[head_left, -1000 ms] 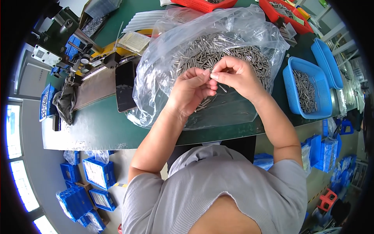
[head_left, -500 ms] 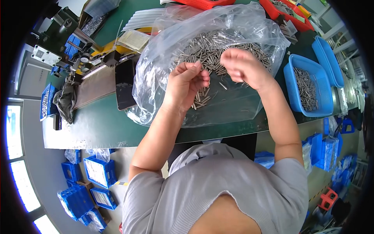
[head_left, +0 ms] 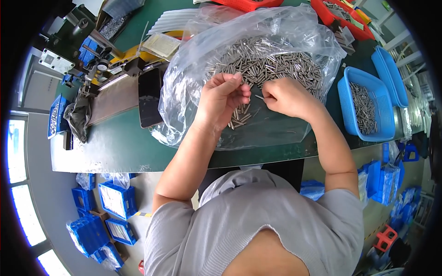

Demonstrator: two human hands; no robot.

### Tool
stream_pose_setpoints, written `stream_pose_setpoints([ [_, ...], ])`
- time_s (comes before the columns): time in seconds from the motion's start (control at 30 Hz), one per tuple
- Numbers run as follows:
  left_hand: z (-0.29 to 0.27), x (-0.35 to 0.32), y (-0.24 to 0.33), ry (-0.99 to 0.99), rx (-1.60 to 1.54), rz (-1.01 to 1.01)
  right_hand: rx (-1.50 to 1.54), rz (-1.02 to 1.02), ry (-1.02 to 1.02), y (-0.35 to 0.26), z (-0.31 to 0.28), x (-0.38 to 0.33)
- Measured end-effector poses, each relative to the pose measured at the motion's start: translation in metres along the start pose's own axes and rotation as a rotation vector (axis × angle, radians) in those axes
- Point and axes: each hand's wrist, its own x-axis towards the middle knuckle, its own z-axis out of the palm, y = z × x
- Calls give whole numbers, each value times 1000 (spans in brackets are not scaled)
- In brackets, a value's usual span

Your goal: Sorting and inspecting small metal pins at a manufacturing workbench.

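Observation:
Small metal pins point(head_left: 297, 64) lie in a wide pile on a clear plastic bag point(head_left: 179, 92) spread over the green table. My left hand point(head_left: 223, 97) hovers at the near left of the pile, thumb and fingers pinched together; what they hold, if anything, is too small to make out. A few loose pins point(head_left: 238, 120) lie beneath it. To its right, my right hand point(head_left: 290, 99) is closed at the pile's near edge. One single metal pin point(head_left: 259, 97) sticks out at its fingertips, partly covered by the fingers.
A blue basket point(head_left: 390, 126) of pins stands at the right, with another blue basket point(head_left: 389, 76) beside it. Red trays point(head_left: 324, 14) sit at the back. On the left are a dark phone-like slab point(head_left: 149, 103) and a metal measuring fixture point(head_left: 99, 66).
My right hand has come down from above the pile toward me, its fingers closing at the single loose pin. My left hand keeps its place and pinch.

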Motion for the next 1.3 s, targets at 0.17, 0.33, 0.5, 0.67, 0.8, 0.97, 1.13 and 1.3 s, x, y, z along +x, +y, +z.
stream_pose_setpoints([
  [0.17, -2, 1, -3, -14, 65, -49, 537, 51, 49, 4, -20, -1],
  [0.33, -3, 1, -5, -158, 95, -119, 826, 92, -25, 2, -25, -1],
  [0.5, 2, -1, -5, -152, 138, -123, 817, 49, -77, 6, -18, 1],
  [0.67, 3, -2, -6, -155, 238, -109, 900, 47, -37, 1, -19, 1],
  [0.8, -1, 1, -8, -176, 77, -113, 1040, 11, 13, -5, -5, 5],
  [0.97, 0, 1, -7, -137, 49, -105, 1165, 230, 18, -11, -10, 4],
  [1.13, -1, 1, -9, -127, 38, -8, 1079, 73, 211, -18, 9, 7],
  [1.3, 2, -1, -3, 35, 75, 60, 1590, 237, 273, -2, -4, 14],
])
